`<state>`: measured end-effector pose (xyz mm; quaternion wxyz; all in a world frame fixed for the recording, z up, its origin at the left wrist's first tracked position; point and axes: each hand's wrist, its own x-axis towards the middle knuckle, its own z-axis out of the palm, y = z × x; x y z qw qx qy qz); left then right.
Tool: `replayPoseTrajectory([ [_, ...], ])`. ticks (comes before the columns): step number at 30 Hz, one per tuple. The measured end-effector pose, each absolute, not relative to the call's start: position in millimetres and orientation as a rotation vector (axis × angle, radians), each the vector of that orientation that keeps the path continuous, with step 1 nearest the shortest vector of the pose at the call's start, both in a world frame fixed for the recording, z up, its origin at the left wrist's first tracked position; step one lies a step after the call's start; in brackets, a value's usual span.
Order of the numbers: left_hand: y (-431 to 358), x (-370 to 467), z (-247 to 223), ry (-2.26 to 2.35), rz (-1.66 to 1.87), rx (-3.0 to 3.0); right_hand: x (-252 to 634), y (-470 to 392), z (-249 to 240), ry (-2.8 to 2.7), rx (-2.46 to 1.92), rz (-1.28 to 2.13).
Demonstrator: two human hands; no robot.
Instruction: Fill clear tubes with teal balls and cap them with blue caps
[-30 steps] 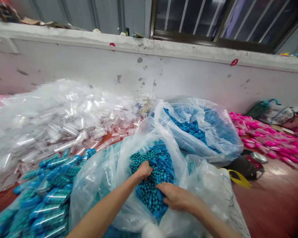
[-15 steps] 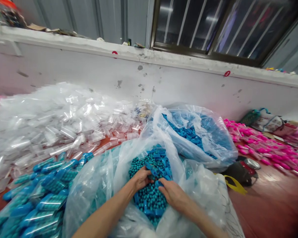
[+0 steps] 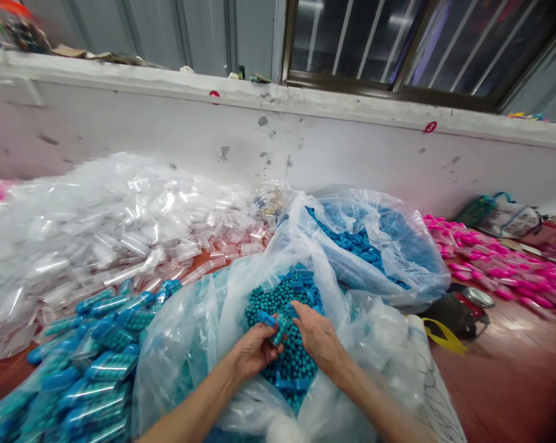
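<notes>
Bead-filled packet (image 3: 281, 330) with a blue end sits pinched in your left hand (image 3: 253, 353), over the open bag (image 3: 234, 292); whether your right hand (image 3: 321, 341) grips anything, you can't tell. Beside you, finished-looking packs (image 3: 104, 369) lie heaped; loose beads (image 3: 300, 362) and clear sleeves (image 3: 134, 243) are unpaired.

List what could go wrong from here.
The blue-ended piece in the left hand may drop teal beads if an end is open; I can't tell whether one is.

The soft bag might slump inward and get in the way of the right hand.

The filled blue pieces lie against the clear pieces, so the piles could mix.
</notes>
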<state>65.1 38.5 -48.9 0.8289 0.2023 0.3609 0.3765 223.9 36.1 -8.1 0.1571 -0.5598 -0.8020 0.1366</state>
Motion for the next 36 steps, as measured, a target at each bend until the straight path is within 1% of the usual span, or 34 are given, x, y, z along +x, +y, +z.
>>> replayPoseTrajectory([
  [3,35,64,-50,0.693,0.799,0.466,223,36,-11,-2.329,-1.531,0.462],
  [7,32,64,-47,0.684,0.880,0.639,227,38,-2,-2.131,-1.470,0.866],
  [9,30,64,-45,0.728,0.892,0.715,226,39,3,-2.064,-1.411,0.993],
  [11,27,65,-42,0.784,0.877,0.796,224,38,5,-2.028,-1.403,0.975],
  [15,22,65,-39,0.863,0.863,0.937,218,32,2,-1.968,-1.481,0.828],
  [17,20,66,-40,0.881,0.882,0.954,216,28,2,-1.956,-1.481,0.835],
  [25,11,67,-29,0.932,0.910,0.843,218,19,13,-2.131,-1.339,0.864],
  [29,7,73,-24,1.005,0.951,0.823,219,15,10,-2.265,-1.192,0.801],
  [33,3,78,-25,1.095,0.980,0.775,220,10,3,-2.398,-1.175,0.710],
  [36,2,75,-21,1.119,0.964,0.802,224,14,0,-2.311,-1.170,0.795],
])
